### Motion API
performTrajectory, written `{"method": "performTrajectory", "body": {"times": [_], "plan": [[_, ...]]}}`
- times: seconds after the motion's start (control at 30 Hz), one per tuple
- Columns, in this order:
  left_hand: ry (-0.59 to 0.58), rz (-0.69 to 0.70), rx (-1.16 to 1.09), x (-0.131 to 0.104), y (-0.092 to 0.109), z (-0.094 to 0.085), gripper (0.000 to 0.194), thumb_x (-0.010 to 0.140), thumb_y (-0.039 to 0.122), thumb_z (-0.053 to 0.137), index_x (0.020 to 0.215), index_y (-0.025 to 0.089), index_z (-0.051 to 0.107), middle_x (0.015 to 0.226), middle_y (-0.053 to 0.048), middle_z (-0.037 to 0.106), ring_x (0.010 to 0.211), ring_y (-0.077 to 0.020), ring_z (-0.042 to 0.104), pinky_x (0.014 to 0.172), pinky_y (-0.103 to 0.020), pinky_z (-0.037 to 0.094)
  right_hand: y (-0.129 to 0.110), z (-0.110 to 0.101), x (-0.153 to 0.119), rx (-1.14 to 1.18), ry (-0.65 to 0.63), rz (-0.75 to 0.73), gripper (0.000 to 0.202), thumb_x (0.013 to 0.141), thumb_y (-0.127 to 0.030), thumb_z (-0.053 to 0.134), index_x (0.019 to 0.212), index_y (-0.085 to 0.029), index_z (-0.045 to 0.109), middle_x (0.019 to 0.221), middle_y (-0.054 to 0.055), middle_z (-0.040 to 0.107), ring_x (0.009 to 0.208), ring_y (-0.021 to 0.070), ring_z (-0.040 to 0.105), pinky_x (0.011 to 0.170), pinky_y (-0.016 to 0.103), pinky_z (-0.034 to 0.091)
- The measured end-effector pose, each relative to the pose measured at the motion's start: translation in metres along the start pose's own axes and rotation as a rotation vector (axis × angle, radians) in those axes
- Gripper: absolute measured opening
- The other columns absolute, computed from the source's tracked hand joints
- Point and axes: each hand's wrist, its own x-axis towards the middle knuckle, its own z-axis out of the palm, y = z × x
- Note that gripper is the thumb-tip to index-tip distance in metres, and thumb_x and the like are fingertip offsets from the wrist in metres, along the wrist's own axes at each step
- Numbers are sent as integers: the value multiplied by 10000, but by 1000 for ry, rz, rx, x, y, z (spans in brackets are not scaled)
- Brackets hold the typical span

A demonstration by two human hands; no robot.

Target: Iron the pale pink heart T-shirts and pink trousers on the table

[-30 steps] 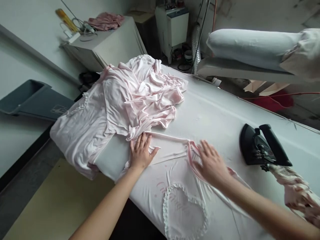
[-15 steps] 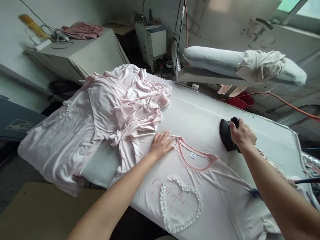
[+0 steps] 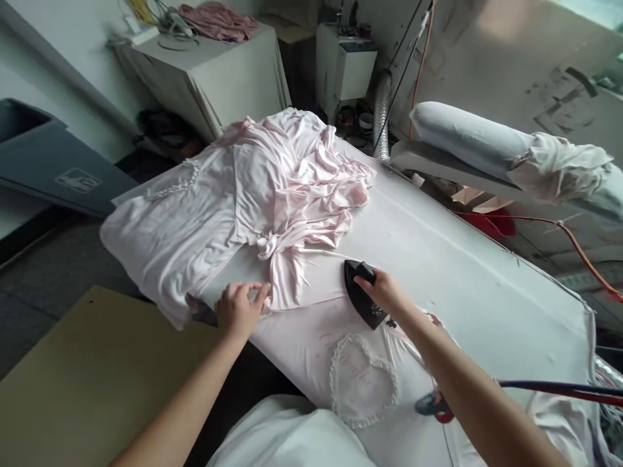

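Note:
A pale pink shirt (image 3: 311, 331) with a ruffled heart on its front lies on the ironing board (image 3: 413, 227). My right hand (image 3: 384, 292) is wrapped round the handle of a black iron (image 3: 361, 295), which rests on the shirt near the collar and shoulder. The forearm covers much of the neckline. At the sleeve's lower edge, my left hand (image 3: 243, 308) pinches the fabric between thumb and forefinger. Just beyond the sleeve is a heap of crumpled pale pink garments (image 3: 292, 175).
A padded sleeve arm (image 3: 467, 136) with bunched cloth stands at the back right. Hose and cable (image 3: 549, 387) run in from the right. A grey bin (image 3: 63, 162) is at left, and a brown board (image 3: 107, 383) lies below left. A covered table (image 3: 233, 71) stands behind.
My right hand has brought the iron left from the bare board onto the shirt. My left hand has moved from lying flat near the collar to pinching the sleeve edge. The view has shifted left.

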Motion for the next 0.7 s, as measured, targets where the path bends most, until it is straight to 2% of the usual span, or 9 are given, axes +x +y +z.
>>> {"method": "performTrajectory", "body": {"times": [0.07, 0.13, 0.23, 0.33, 0.43, 0.5, 0.57, 0.63, 0.7], "plan": [[-166, -52, 44, -19, -27, -15, 298, 801, 497, 721, 775, 201, 722, 898, -107, 688, 925, -295, 645, 797, -370, 458, 6, 2, 2, -39, -11, -31, 453, 934, -646, 531, 958, -216, 674, 771, 28, 680, 648, 176, 592, 585, 263, 352], [-315, -75, -94, -28, -37, -21, 322, 817, 515, 664, 723, 207, 671, 816, -67, 668, 832, -252, 640, 750, -337, 449, 11, -1, -3, -188, -77, -167, 441, 895, -650, 602, 876, -215, 671, 728, 25, 663, 647, 182, 588, 590, 271, 340], [-345, -113, -338, -27, -44, -27, 392, 885, 552, 552, 693, 212, 588, 705, -19, 610, 682, -187, 579, 690, -299, 433, 0, -1, -14, -466, -150, -350, 416, 864, -627, 673, 800, -216, 682, 687, 39, 659, 658, 202, 598, 590, 287, 310], [-293, -39, -331, -22, -53, -32, 419, 887, 581, 563, 692, 211, 577, 687, -6, 594, 661, -173, 554, 694, -300, 406, -39, 14, -18, -526, -217, -474, 474, 890, -680, 626, 856, -216, 718, 692, 50, 685, 655, 209, 629, 596, 289, 332], [-299, 0, -184, -18, -58, -30, 419, 855, 579, 573, 657, 210, 584, 665, -16, 596, 637, -175, 549, 677, -320, 368, -98, 45, -21, -496, -316, -594, 571, 863, -762, 599, 933, -216, 748, 771, 73, 737, 726, 243, 690, 642, 298, 406], [-312, -25, -139, -18, -60, -26, 396, 818, 576, 575, 656, 215, 604, 669, -29, 608, 652, -189, 567, 670, -328, 374, -134, 65, -29, -471, -349, -558, 598, 860, -773, 585, 963, -211, 759, 867, 98, 766, 813, 273, 720, 685, 314, 456], [-271, -93, -208, -21, -66, -25, 369, 774, 578, 575, 724, 218, 637, 715, -47, 636, 699, -210, 600, 690, -330, 430, -154, 75, -46, -433, -341, -472, 596, 869, -755, 578, 971, -197, 761, 938, 123, 776, 871, 294, 730, 718, 331, 487], [-132, -220, -331, -27, -77, -25, 403, 735, 588, 578, 845, 206, 647, 809, -72, 662, 752, -229, 628, 733, -344, 503, -147, 74, -75, -359, -322, -366, 581, 865, -739, 589, 956, -191, 756, 933, 129, 777, 862, 297, 732, 722, 334, 493], [47, -384, -449, -37, -90, -24, 471, 704, 600, 595, 947, 196, 605, 906, -98, 669, 818, -256, 653, 784, -378, 553, -110, 67, -118, -252, -283, -195, 548, 848, -726, 609, 915, -199, 745, 874, 111, 771, 821, 281, 724, 696, 316, 478]]}}
